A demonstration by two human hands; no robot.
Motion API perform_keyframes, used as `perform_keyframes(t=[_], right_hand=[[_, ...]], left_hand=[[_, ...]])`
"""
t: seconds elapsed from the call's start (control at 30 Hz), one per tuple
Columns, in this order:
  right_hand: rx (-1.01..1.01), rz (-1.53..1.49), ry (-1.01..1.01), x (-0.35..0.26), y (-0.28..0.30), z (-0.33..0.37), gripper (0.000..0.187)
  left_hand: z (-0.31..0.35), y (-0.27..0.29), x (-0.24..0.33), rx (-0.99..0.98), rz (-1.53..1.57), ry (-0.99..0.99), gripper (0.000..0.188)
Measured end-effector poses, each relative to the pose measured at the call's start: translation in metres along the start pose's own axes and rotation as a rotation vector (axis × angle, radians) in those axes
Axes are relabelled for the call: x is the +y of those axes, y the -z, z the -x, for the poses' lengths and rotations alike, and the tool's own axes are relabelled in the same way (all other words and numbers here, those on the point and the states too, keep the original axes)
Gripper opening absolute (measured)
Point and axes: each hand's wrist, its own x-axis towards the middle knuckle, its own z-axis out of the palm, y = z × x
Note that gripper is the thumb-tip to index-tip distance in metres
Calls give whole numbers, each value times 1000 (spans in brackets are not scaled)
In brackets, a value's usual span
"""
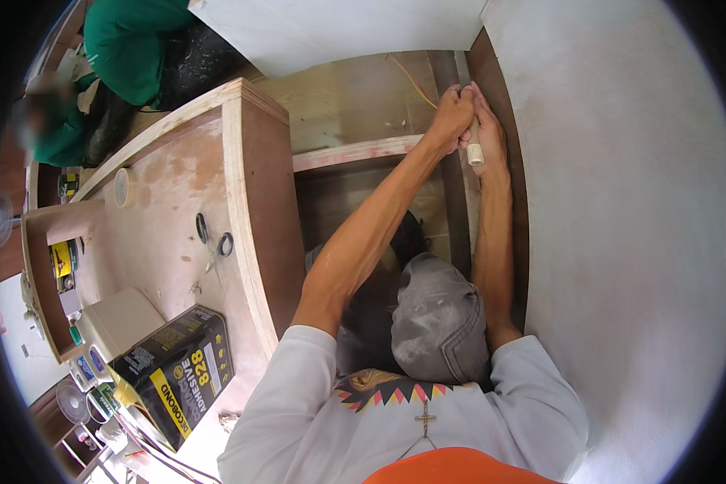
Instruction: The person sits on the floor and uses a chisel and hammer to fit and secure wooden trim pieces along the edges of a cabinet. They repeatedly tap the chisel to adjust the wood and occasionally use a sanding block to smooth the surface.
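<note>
Both of my hands meet deep in the narrow gap beside the upright white panel, around a pale, round-ended tool handle (475,154). My left hand (452,119) is closed like a fist at the upper part of the handle. Along the brown edge of the panel, my right hand (490,133) curls around the handle, whose blunt end points back toward me. The tool's far end is hidden by my fingers, so its kind cannot be made out. A thin yellow wire (415,85) runs close to my left knuckles.
Left stands a wooden cabinet carcass (270,177) bearing scissors (210,242), a tape roll (123,188) and a black-and-yellow adhesive can (173,371). A wooden crosspiece (355,152) spans the gap. The white panel (621,202) rises at right. A person in green (129,48) crouches far left.
</note>
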Motion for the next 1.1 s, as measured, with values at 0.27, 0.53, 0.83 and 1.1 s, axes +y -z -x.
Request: perform_keyframes(t=[0.27,0.53,0.83,1.1], right_hand=[[46,92,60,1,-9,-18,51],[5,131,22,10,-13,-15,49],[87,121,55,9,-46,-42,46],[27,47,-9,19,-25,-21,46]], left_hand=[[-39,14,4,23,-6,-91,49],[-11,18,5,57,-48,-40,39],[-57,38,6,61,-60,-153,36],[-30,31,0,47,-105,-62,35]])
